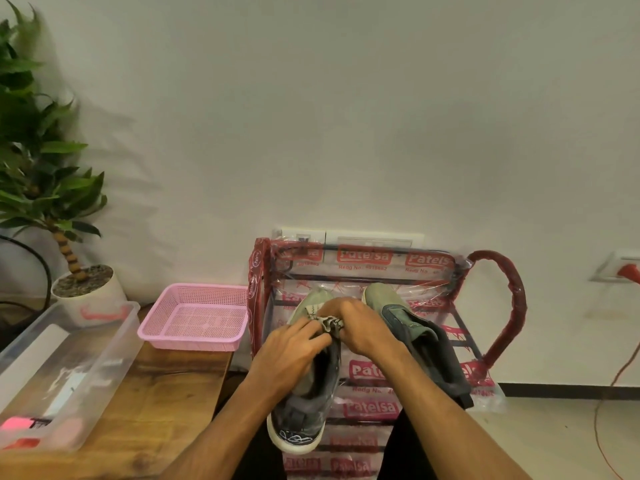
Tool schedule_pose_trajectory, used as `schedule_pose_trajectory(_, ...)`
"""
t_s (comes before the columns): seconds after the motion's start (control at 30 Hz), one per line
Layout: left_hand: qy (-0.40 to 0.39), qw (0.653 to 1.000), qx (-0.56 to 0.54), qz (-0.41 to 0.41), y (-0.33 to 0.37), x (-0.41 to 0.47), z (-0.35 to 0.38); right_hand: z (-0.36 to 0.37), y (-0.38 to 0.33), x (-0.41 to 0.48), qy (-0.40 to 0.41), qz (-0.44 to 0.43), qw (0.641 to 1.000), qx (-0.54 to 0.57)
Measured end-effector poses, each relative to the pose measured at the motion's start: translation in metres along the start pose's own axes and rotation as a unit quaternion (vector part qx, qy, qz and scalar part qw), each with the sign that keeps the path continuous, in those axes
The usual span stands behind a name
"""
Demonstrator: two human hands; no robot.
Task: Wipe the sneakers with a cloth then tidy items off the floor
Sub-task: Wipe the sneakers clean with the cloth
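Two grey-green sneakers sit on the top shelf of a shoe rack (498,306) wrapped in red-printed plastic. The left sneaker (304,403) points toward the wall, its white heel nearest me. Beside it on the right stands the second sneaker (405,317). My left hand (291,348) and my right hand (360,327) meet over the left sneaker's tongue. Both pinch the speckled laces (329,322) there. No cloth is visible.
A pink mesh basket (197,317) stands on a wooden table (166,393) to the left of the rack. A clear plastic box (65,372) with small items sits nearer me. A potted plant (83,278) stands at the back left. A red cable (602,410) hangs at the right.
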State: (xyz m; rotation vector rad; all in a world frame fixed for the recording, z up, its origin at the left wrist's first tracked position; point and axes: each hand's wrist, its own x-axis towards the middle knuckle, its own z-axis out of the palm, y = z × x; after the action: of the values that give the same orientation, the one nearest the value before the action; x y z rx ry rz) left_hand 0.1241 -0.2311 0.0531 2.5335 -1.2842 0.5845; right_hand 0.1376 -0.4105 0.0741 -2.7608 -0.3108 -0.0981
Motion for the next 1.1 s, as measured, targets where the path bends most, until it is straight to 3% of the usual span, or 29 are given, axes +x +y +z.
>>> schedule_pose_trajectory(0.1,-0.003,1.0,0.015,0.008,0.003,0.001,-0.003,0.003,0.005,0.003,0.029,0.027,0.995,-0.089)
schedule_pose_trajectory(0.3,-0.026,1.0,-0.004,-0.006,0.008,0.002,-0.006,0.0,0.005,0.003,-0.002,0.044,0.998,-0.046)
schedule_pose_trajectory(0.4,-0.056,0.998,-0.014,-0.031,0.007,0.002,-0.004,-0.002,0.011,0.008,0.066,0.083,0.991,-0.081)
schedule_pose_trajectory(0.5,-0.086,0.995,-0.024,-0.035,0.009,0.002,-0.002,-0.008,0.012,0.01,0.147,0.121,0.982,-0.012)
schedule_pose_trajectory(0.6,-0.115,0.992,-0.014,-0.05,0.013,0.004,-0.002,-0.01,0.014,0.014,0.166,0.126,0.978,0.03)
schedule_pose_trajectory(0.7,-0.114,0.991,-0.011,-0.073,0.015,0.008,0.0,-0.008,0.011,0.023,0.152,0.084,0.984,0.026)
schedule_pose_trajectory(0.8,-0.11,0.99,-0.018,-0.085,0.013,0.01,0.003,0.006,0.002,0.024,0.078,0.05,0.996,-0.01)
schedule_pose_trajectory(1.1,-0.096,0.987,-0.045,-0.119,0.014,0.008,0.001,-0.001,0.008,0.022,-0.068,0.079,0.994,0.028)
